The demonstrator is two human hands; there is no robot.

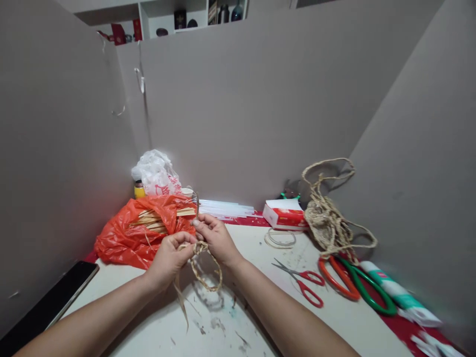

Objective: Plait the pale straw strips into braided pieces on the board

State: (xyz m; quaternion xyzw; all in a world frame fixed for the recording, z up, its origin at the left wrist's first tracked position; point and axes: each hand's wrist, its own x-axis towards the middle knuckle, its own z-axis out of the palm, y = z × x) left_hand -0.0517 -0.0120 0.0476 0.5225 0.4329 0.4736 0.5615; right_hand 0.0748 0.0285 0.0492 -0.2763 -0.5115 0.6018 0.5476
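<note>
Straw braid pinched in both hands, held over the near middle of the table.
Left hand and right hand are close together, fingertips clamped on the knotted top of the braid. The braided part curls down and back toward the person as a loop under the right wrist. A loose tail hangs below the left hand. Neither hand is nearer. Orange bag of sticks sits just behind the left hand; red scissors and twine bundle lie well off right.

Dim, even light; blurred, stretched edges.
</note>
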